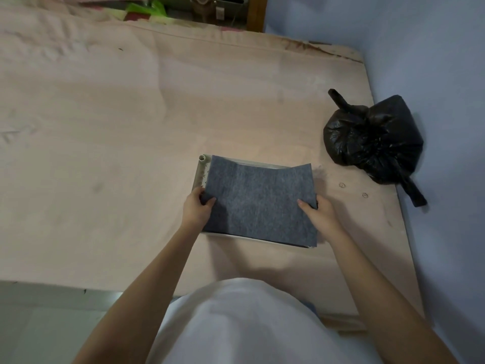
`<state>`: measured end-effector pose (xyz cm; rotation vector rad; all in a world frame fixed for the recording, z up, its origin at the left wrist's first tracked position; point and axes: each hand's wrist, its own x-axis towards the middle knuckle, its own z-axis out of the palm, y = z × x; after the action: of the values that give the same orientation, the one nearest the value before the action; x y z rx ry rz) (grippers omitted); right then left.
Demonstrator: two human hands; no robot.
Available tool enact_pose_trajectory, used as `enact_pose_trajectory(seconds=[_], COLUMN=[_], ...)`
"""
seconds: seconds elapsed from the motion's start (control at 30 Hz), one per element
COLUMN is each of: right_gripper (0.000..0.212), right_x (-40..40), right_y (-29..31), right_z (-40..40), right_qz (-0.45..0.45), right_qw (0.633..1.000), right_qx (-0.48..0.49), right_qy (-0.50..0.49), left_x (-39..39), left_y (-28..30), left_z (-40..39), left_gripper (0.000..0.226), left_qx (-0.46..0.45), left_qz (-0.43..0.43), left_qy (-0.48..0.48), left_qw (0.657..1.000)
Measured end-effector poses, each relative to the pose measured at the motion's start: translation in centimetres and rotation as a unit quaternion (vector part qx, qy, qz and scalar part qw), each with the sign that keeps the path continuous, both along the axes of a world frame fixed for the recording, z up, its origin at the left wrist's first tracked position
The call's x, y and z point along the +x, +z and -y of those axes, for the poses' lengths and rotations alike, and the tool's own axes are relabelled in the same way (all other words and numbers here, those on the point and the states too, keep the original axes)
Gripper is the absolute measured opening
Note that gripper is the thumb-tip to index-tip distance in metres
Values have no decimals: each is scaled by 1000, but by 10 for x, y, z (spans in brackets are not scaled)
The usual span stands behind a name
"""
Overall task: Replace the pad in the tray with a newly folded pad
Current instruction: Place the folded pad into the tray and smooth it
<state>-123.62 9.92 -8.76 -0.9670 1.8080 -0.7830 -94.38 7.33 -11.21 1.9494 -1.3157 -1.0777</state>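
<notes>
Apparently mid-placement, the left hand (197, 210) and right hand (319, 212) each pinched a side edge of the grey pad (258, 203) over the tray (201, 171) on the bed (105, 127), which next needed pressing flat inside.

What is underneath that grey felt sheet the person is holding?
A pale tray sits under the grey pad; only its left rim, a corner post and slivers of its far and near edges show. The left hand and right hand grip the pad's sides. The tray's inside is covered.
</notes>
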Motion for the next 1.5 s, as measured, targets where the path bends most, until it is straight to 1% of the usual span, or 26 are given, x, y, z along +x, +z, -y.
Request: enact_pose_trajectory(seconds=[0.1,0.27,0.33,0.37,0.4,0.47,0.5,0.53,0.63,0.7,0.83,1.0,1.07,1.13,1.2,1.27,1.33,1.4,1.5], right_gripper=[12,17,21,23,25,27,28,28,27,27,25,21,13,3,9,9,20,26,30], right_x=[3,7,8,8,8,7,7,8,9,9,11,17,21,26,34,42,45,41,34], right_y=[-1,-4,-6,-7,-8,-9,-10,-10,-11,-10,-9,-4,1,10,18,24,24,24,23], right_z=[3,7,8,8,9,9,10,11,13,14,14,11,11,13,17,21,25,28,31], right_qz=[2,1,-3,-5,-5,-5,-5,-6,-8,-4,-1,-20,-33,-23,-12,5,29,42,83], right_qw=[1000,1000,1000,1000,1000,1000,1000,1000,1000,1000,999,999,999,999,1000,999,999,999,994], right_qx=[-8,-12,-10,-7,-3,4,6,9,16,23,26,20,6,-8,-19,-15,-11,9,60], right_qy=[2,3,4,5,4,4,4,3,0,-2,-19,-22,-23,-24,4,31,26,24,37], left_x=[1,1,0,-1,-1,-7,-11,-18,-41,-52,-59,-56,-56,-56,-56,-56,-56,-57,-57], left_y=[3,11,17,20,22,23,21,18,2,-13,-30,-36,-38,-38,-39,-40,-40,-40,-39], left_z=[-1,-3,-4,-5,-7,-8,-8,-7,2,12,20,18,18,18,18,18,18,18,19], left_gripper=[18,24,30,34,39,51,55,58,65,65,68,67,67,66,66,66,65,64,65], left_qx=[-6,-19,-24,-38,-68,-158,-201,-219,-150,-117,-89,-107,-108,-107,-108,-111,-114,-113,-114], left_qz=[0,18,52,94,151,278,326,348,365,381,386,385,385,386,384,383,382,382,381], left_qy=[2,4,-21,-45,-70,-114,-137,-178,-322,-357,-371,-353,-351,-350,-351,-350,-348,-346,-341], left_qw=[1000,1000,998,994,984,941,914,894,860,845,840,846,847,847,847,848,849,849,852])
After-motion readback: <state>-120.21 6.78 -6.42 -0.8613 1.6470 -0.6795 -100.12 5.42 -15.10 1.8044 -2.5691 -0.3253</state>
